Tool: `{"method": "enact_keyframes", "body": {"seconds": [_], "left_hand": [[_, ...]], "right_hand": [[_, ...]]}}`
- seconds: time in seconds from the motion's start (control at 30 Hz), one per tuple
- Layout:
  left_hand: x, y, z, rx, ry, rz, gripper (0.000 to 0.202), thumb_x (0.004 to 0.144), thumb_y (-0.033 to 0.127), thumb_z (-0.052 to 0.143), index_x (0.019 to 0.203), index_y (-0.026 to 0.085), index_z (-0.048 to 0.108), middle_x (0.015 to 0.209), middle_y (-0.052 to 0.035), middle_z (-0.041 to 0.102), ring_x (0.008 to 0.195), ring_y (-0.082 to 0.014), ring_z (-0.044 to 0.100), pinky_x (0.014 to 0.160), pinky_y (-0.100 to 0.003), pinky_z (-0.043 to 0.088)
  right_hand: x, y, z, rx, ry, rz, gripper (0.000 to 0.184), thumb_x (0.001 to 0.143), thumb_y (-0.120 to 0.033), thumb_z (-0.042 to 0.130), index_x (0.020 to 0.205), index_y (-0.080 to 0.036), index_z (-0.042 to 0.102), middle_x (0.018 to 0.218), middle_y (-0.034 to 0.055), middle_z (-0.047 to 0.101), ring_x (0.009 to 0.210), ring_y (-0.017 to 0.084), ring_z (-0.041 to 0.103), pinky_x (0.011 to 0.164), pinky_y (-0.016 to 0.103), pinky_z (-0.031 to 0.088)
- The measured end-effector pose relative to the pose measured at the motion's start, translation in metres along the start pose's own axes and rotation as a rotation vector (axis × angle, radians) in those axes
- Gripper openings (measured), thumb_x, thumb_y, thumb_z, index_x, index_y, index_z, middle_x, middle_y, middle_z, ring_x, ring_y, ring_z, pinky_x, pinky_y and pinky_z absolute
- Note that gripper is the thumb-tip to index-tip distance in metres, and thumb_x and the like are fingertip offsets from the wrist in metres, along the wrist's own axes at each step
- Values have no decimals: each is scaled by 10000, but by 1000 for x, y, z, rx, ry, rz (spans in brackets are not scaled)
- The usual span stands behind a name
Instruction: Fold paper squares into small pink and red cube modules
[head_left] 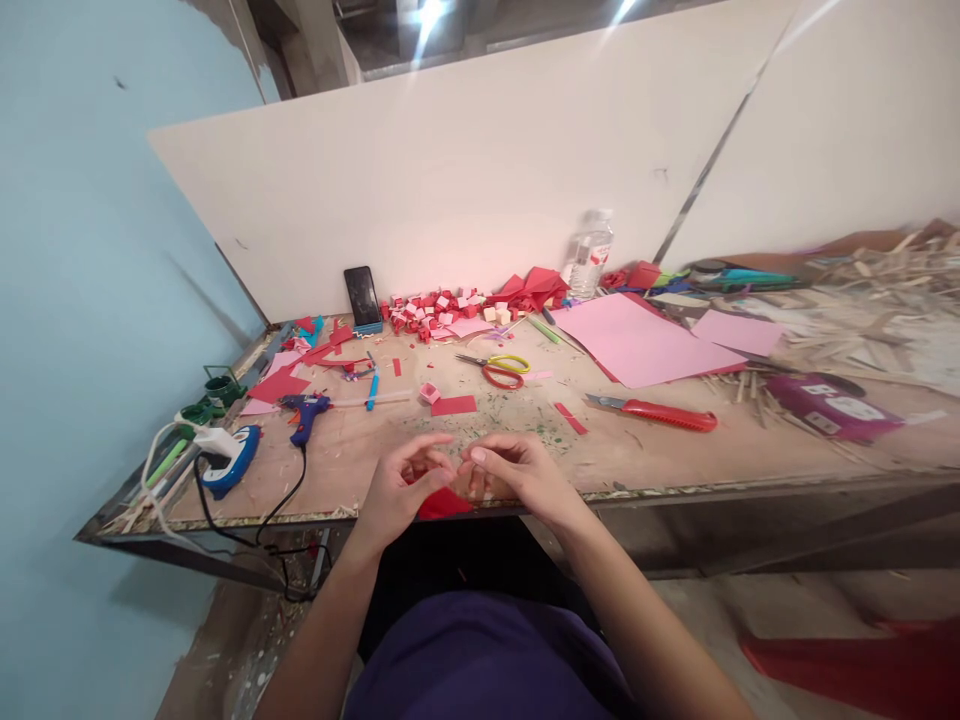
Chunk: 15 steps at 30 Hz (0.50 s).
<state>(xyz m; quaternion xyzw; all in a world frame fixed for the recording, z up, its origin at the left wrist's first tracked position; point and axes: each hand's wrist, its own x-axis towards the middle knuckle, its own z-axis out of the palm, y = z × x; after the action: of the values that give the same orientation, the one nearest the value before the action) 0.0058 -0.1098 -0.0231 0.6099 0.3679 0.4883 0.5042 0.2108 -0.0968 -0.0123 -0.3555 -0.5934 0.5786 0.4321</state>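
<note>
My left hand (pixel 405 480) and my right hand (pixel 510 470) meet at the near edge of the workbench (pixel 675 460). Both pinch a small red piece of paper (pixel 442 500) held between them, fingers curled around it. Just beyond the hands lie a red paper rectangle (pixel 453 405), a tiny pink paper box (pixel 429 392) and a red strip (pixel 571 418). Scissors with yellow and red handles (pixel 499 368) lie further back in the middle.
A blue glue gun (pixel 304 410) with a black cord lies at left near a power strip (pixel 225 455). A red utility knife (pixel 660 412), pink sheets (pixel 637 340), a pile of small red and white cubes (pixel 442 308), a phone (pixel 362 297), a water bottle (pixel 590 253) and wood scraps (pixel 862 290) fill the bench.
</note>
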Motion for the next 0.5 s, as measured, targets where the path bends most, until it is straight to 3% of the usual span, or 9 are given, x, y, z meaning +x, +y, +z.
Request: {"method": "enact_keyframes", "body": {"seconds": [0.1,0.23,0.37,0.43,0.5], "left_hand": [[3,-2,2,46,22,-25,268,897,362,693,1090,180,732,797,-22,728,665,-133,646,671,-229,522],[7,-4,5,110,172,-6,202,874,370,709,901,173,744,679,0,674,627,-135,626,621,-218,498],[8,-2,6,94,309,10,244,879,407,698,893,165,733,639,8,645,605,-134,611,594,-210,482],[8,-1,6,82,320,24,272,893,429,685,911,161,730,653,3,650,610,-133,608,600,-211,482],[7,-2,5,51,299,34,301,899,458,680,926,162,729,665,0,654,609,-131,606,606,-213,481]], "right_hand": [[0,-2,0,-47,-26,-10,337,878,-477,737,894,-142,772,676,46,730,594,177,654,574,273,509],[-4,-6,3,-145,-76,-40,323,907,-472,702,901,-160,784,742,49,742,639,174,653,608,275,513],[-9,-5,10,-308,-122,-97,308,821,-460,800,954,-183,790,807,54,756,693,191,669,639,282,524],[-10,-3,15,-397,-123,-147,323,789,-452,832,975,-193,784,795,48,747,659,181,648,608,277,506],[-9,-1,18,-466,-124,-198,252,854,-442,771,926,-201,782,768,43,733,634,173,622,598,279,488]]}}
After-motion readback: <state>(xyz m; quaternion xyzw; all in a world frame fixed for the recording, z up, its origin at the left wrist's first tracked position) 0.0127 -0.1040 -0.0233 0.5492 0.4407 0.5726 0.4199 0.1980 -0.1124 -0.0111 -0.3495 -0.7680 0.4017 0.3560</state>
